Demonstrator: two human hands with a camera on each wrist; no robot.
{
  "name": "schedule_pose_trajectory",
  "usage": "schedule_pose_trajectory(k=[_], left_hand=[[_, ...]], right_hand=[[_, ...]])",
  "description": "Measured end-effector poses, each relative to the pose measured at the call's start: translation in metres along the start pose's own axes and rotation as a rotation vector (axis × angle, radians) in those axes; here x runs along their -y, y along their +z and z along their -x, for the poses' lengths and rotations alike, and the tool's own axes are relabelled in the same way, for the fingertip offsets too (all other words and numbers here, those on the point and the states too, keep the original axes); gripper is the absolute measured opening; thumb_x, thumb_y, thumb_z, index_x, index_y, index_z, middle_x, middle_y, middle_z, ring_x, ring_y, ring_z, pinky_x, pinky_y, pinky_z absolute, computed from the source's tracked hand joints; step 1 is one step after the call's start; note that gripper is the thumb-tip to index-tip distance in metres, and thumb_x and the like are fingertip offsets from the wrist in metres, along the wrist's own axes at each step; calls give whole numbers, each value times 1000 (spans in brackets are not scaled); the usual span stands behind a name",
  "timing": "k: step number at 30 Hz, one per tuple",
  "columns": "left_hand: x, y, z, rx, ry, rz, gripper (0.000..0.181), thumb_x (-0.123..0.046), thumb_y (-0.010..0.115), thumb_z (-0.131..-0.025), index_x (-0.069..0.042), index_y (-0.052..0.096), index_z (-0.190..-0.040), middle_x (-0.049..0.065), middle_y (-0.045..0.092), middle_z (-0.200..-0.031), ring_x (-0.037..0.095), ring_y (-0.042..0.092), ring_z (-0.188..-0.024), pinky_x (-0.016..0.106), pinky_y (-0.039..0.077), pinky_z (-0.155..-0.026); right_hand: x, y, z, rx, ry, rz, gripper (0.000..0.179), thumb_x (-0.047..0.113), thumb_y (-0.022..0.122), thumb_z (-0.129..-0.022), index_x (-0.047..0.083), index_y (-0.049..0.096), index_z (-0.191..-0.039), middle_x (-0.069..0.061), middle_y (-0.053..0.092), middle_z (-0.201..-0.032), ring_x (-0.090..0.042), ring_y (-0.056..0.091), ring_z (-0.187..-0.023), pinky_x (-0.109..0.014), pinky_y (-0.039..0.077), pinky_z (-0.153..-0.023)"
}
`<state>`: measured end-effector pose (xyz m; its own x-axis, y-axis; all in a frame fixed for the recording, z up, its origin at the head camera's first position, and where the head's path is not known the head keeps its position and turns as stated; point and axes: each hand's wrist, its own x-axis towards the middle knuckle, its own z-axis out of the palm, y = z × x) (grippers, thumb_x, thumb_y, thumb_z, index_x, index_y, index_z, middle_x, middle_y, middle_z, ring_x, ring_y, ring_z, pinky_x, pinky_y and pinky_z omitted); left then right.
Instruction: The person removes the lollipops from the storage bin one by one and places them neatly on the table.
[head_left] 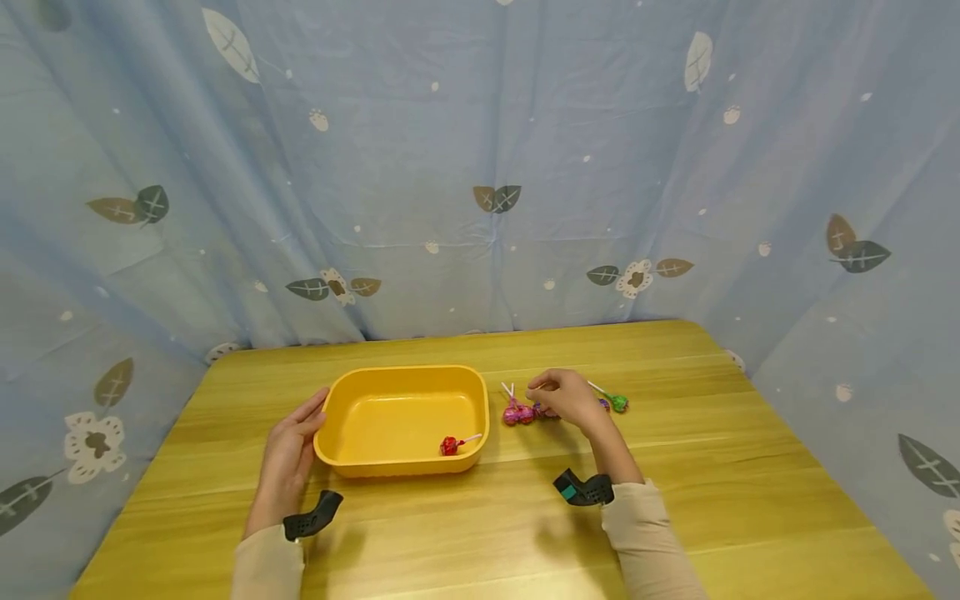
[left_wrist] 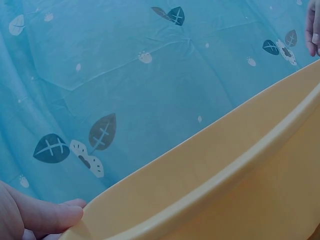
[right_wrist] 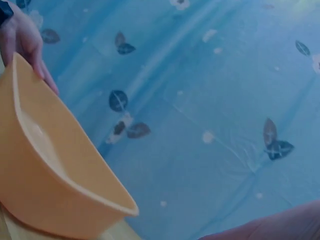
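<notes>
A yellow plastic basin (head_left: 401,468) stands on the table, with a red lollipop (head_left: 448,447) lying inside at its near right corner. My left hand (head_left: 288,446) touches the basin's left side, its fingers extended along the outside near the rim. To the right of the basin, my right hand (head_left: 567,400) is over a group of lollipops with the thumb and index fingertips close together. Pink lollipops (head_left: 517,415) lie left of it, and purple ones (head_left: 542,411) lie beneath, partly covered. A green lollipop (head_left: 619,403) lies beyond the wrist. Whether the fingertips pinch a stick is too small to tell.
The wooden table (head_left: 712,500) extends toward me and to the right. A blue curtain (head_left: 420,167) with leaf and flower prints hangs behind it and along both sides. A black wrist device (head_left: 583,488) sits on each wrist.
</notes>
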<state>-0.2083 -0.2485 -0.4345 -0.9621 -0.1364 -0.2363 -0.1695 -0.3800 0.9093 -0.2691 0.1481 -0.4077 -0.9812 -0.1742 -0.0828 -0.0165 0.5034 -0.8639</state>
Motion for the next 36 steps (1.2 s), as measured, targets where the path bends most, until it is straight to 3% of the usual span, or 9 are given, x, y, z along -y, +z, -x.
schedule_pose_trajectory(k=[5, 11, 19, 26, 30, 36], left_hand=[[1, 0, 0, -5, -1, -12, 52, -1, 39, -103, -7, 26, -153, 7, 22, -159, 16, 29, -141, 25, 34, -106], [1, 1, -1, -6, -9, -12, 52, -4, 40, -104, -10, 27, -153, 5, 22, -159, 16, 30, -140, 24, 37, -104], [0, 1, 1, -1, -7, -4, 51, -3, 38, -104, -9, 26, -154, 5, 21, -159, 16, 28, -141, 27, 32, -108], [1, 1, 0, 11, 13, -14, 51, 0, 37, -103, -6, 25, -153, 9, 21, -159, 18, 27, -141, 29, 32, -109], [-1, 0, 0, 13, 8, 5, 51, 1, 37, -103, -6, 25, -153, 8, 21, -159, 17, 27, -141, 28, 31, -109], [0, 0, -1, -5, 3, -1, 51, 0, 39, -103, -6, 27, -153, 7, 22, -159, 16, 27, -141, 27, 31, -109]], right_hand=[[13, 17, -2, 59, -43, -16, 22, 14, 68, -91, -2, 68, -107, -10, 66, -91, -34, 65, -82, -44, 58, -74], [35, 33, -3, 143, -116, 5, 21, 15, 66, -92, 0, 68, -106, -6, 65, -88, -35, 64, -79, -41, 56, -64], [65, 50, -11, 303, -204, -52, 24, 15, 65, -93, -4, 66, -109, -11, 65, -91, -40, 64, -86, -45, 57, -77], [72, 71, -23, 409, -194, -34, 19, 13, 68, -92, -1, 68, -104, -13, 66, -91, -42, 63, -89, -45, 57, -79], [70, 86, -32, 444, -163, 20, 13, 12, 70, -90, 2, 69, -98, -10, 67, -88, -40, 64, -87, -45, 57, -77], [72, 101, -33, 489, -161, 230, 10, 9, 74, -86, 3, 70, -93, -3, 63, -75, -34, 63, -71, -37, 56, -64]])
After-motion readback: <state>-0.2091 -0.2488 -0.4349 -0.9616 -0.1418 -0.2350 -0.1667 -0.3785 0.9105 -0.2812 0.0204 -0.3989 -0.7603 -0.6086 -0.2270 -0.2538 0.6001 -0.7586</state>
